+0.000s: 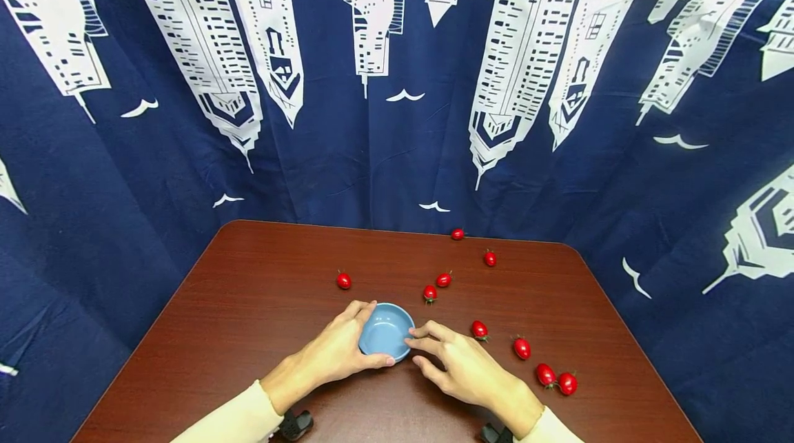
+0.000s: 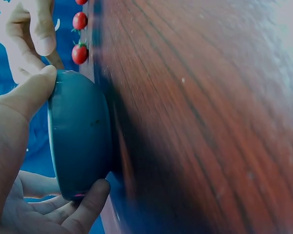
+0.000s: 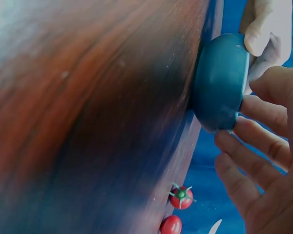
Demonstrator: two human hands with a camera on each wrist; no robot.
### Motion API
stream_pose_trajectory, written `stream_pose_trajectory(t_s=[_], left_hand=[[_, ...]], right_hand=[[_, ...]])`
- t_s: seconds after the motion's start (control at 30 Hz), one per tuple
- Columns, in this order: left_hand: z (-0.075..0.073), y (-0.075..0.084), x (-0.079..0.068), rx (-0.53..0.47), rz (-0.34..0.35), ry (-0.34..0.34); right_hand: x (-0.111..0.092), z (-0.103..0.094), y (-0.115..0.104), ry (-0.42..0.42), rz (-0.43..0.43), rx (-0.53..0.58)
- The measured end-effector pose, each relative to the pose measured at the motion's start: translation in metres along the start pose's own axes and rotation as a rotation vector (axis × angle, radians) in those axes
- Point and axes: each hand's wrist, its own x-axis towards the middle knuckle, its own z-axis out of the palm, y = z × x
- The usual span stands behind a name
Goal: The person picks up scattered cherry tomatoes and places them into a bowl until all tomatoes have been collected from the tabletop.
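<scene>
While the round blue bowl (image 1: 387,331) is gripped from its left by the left hand (image 1: 340,350), fingers curled | its right side is touched by the right hand (image 1: 459,365), fingers spread | bowl upright on worktop (image 1: 267,291)

free room on the table (image 1: 236,291) at left; tomatoes (image 1: 480,330) obstruct beside the right hand (image 1: 457,364).

One table (image 1: 267,277), one bowl (image 1: 387,334), one left hand (image 1: 338,348), one right hand (image 1: 462,364). Nine tomatoes (image 1: 522,348): from the bowl, one between ten and eleven o'clock, four between one and two, four around three.
</scene>
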Motion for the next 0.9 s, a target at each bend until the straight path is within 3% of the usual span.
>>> stream_pose_trajectory(t_s=[0.4, 0.63, 0.9], left_hand=[[0.002, 0.003, 0.002, 0.018, 0.001, -0.003], [0.004, 0.003, 0.003, 0.006, -0.003, 0.024], [0.006, 0.004, 0.004, -0.007, -0.017, 0.036]], right_hand=[[-0.008, -0.004, 0.002, 0.011, 0.005, 0.01], [-0.029, -0.017, 0.01, 0.035, 0.117, -0.003], [-0.065, -0.043, 0.027, 0.148, 0.25, -0.075]])
